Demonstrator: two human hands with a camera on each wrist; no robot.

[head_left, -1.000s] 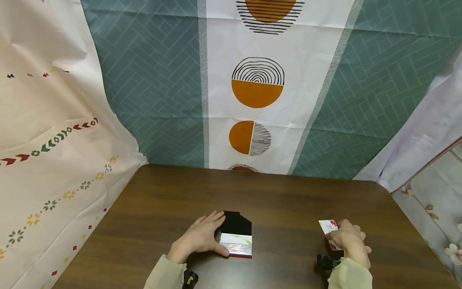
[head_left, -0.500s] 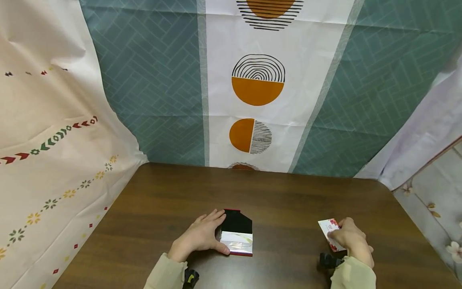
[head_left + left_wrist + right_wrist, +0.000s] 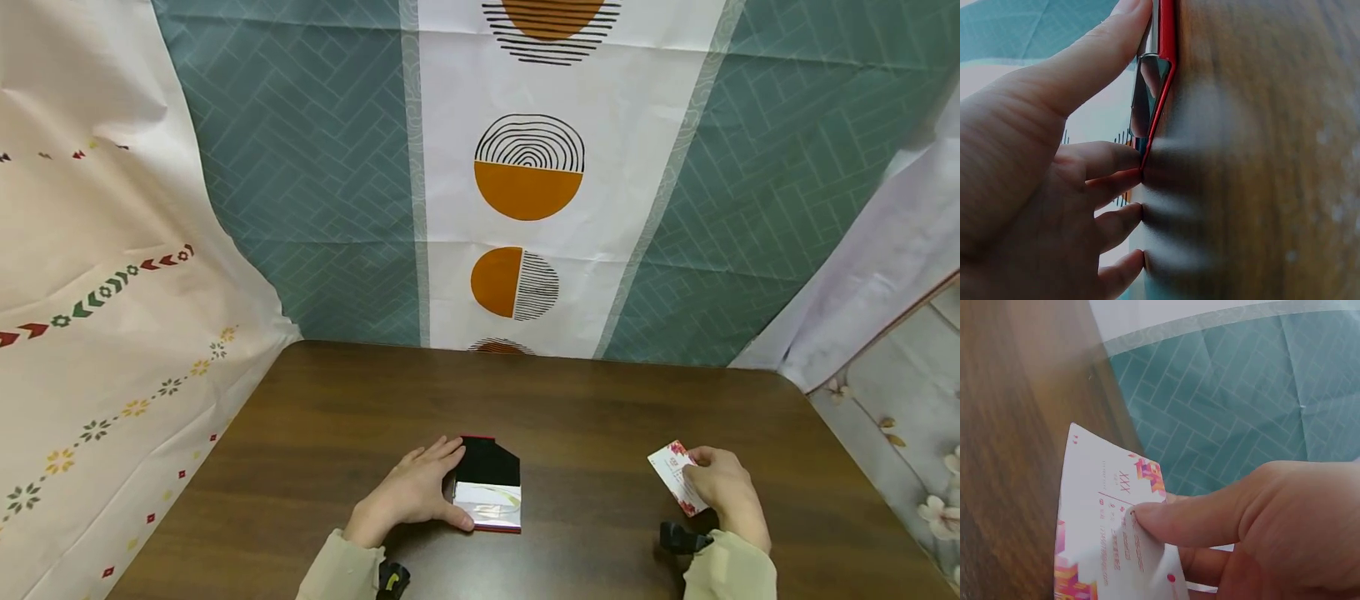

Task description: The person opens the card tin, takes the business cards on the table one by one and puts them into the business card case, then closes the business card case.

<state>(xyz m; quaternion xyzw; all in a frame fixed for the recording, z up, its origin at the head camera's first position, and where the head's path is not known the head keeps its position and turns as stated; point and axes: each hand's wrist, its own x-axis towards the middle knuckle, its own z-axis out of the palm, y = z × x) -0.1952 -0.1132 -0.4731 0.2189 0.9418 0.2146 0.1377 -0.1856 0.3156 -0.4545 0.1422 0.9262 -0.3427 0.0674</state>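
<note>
My left hand [image 3: 416, 492] holds an open business card case [image 3: 487, 508] on the table, thumb at its near left corner and index finger at the far left. Its black-lined lid lies folded back, away from me, and the shiny metal tray faces up. A red outer edge shows in the left wrist view, where the other fingertips [image 3: 1127, 219] touch the tabletop. Over the right part of the table, my right hand [image 3: 726, 492] pinches a white business card [image 3: 1107, 519] with pink and orange corners and small print. Whether more cards lie beneath it, I cannot tell.
The brown wooden table [image 3: 570, 425] reaches back to a green-and-white patterned cloth [image 3: 345, 208]. Cream cloth [image 3: 127, 333] hangs at the left, pale floral cloth [image 3: 900, 433] at the right. Each wrist wears a black strap.
My right hand has drawn the business card slightly up and leftward, tilting it so that more of its face shows. My left hand and the card case stay in place.
</note>
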